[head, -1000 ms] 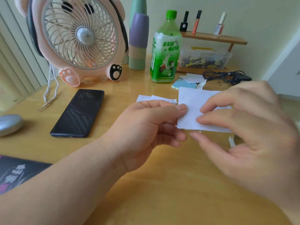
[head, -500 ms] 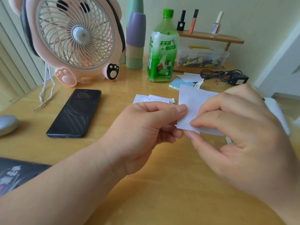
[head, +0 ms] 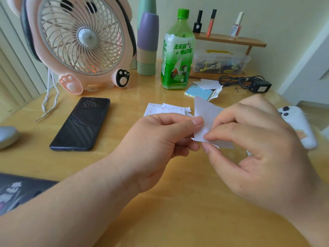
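Both hands clamped on the white paper slip (head: 204,113), mid-frame, held above the tabletop (head: 178,202). Left hand (head: 156,147) pinched its left edge, right hand (head: 258,148) pinched the lower right part. Black phone (head: 81,123) lay at left, green bottle (head: 176,56) top centre.

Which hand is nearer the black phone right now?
Left. The left hand holds the white paper just right of the black phone; the right hand pinches it farther right.

left hand (head: 156,139) pinches white paper (head: 204,113) | right hand (head: 258,148) pinches its lower edge | above wooden table (head: 178,211)
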A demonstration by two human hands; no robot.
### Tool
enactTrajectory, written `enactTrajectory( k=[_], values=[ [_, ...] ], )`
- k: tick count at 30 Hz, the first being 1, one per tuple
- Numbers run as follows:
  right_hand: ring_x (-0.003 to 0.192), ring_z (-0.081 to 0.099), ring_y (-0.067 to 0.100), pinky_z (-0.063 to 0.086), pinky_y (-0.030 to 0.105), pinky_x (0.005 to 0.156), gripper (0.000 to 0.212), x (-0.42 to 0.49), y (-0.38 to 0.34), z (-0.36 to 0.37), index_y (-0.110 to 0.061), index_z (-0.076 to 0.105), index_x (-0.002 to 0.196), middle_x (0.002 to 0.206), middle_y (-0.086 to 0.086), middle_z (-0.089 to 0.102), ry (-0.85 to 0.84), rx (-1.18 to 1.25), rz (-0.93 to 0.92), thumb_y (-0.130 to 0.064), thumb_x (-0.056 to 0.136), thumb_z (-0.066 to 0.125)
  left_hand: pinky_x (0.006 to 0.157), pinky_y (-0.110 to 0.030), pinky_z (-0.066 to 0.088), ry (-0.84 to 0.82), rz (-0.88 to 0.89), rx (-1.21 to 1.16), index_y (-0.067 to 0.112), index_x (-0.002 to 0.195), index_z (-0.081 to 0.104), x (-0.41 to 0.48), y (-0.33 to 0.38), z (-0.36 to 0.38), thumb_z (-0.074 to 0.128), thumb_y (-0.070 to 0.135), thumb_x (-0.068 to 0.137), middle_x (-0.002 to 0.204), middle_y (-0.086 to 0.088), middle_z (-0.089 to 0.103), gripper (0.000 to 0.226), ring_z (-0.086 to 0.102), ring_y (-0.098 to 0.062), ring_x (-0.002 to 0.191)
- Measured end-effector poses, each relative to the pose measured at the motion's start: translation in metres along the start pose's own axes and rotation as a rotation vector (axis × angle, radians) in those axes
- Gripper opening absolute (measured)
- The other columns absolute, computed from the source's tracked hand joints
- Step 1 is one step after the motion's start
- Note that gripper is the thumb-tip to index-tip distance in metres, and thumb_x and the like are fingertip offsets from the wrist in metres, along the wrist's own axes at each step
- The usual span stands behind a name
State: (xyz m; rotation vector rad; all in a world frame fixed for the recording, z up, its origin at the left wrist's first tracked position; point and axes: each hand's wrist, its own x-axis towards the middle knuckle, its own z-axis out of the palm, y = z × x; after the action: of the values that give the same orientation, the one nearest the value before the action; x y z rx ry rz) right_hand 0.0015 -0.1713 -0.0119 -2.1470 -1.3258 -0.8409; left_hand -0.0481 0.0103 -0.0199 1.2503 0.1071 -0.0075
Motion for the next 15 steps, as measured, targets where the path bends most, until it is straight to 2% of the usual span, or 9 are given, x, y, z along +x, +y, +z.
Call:
enactTrajectory(
  k=[2,6,12,15],
  values=[
    [0.081,0.050,0.028,0.041,0.050,0.070,0.010,0.0003,0.0003,0.0012,-0.009,0.075,0.076,0.078,0.003,0.063,0.003,-0.009,-0.012,-0.014,0.084,0.075,0.062,-0.024,0.046,0.002,-0.007,-0.007,0.009,0.073,0.072,0.0007,-0.0010,-0.0006,0.074,0.022,0.080,0.067,-0.003,0.065,0.015,0.062,-0.017,0.062],
    [0.082,0.051,0.026,0.043,0.047,0.072,0.008,-0.0004,0.0015,0.0029,-0.009,0.075,0.078,0.080,0.002,0.063,-0.001,0.009,0.009,-0.014,0.084,0.075,0.068,-0.025,0.051,0.004,-0.015,-0.042,-0.003,0.097,0.073,0.0019,-0.0031,-0.0004,0.074,0.023,0.077,0.079,-0.011,0.072,0.033,0.066,-0.016,0.066],
    [0.084,0.052,0.025,0.043,0.045,0.072,0.004,-0.0011,0.0037,0.0047,-0.012,0.076,0.081,0.082,-0.001,0.063,-0.015,0.045,0.066,-0.016,0.082,0.077,0.081,-0.030,0.052,-0.028,-0.007,-0.049,0.003,0.087,0.077,0.0022,-0.0043,-0.0013,0.075,0.012,0.074,0.091,-0.014,0.077,0.016,0.068,-0.019,0.079],
    [0.085,0.053,0.023,0.044,0.036,0.074,0.004,-0.0013,0.0040,0.0048,-0.013,0.076,0.081,0.082,-0.003,0.063,-0.013,0.093,0.114,-0.016,0.081,0.077,0.079,-0.029,0.051,-0.044,0.015,-0.023,0.002,0.089,0.078,0.0024,-0.0045,-0.0022,0.073,0.004,0.081,0.094,-0.015,0.077,0.010,0.067,-0.018,0.079]
  ],
)
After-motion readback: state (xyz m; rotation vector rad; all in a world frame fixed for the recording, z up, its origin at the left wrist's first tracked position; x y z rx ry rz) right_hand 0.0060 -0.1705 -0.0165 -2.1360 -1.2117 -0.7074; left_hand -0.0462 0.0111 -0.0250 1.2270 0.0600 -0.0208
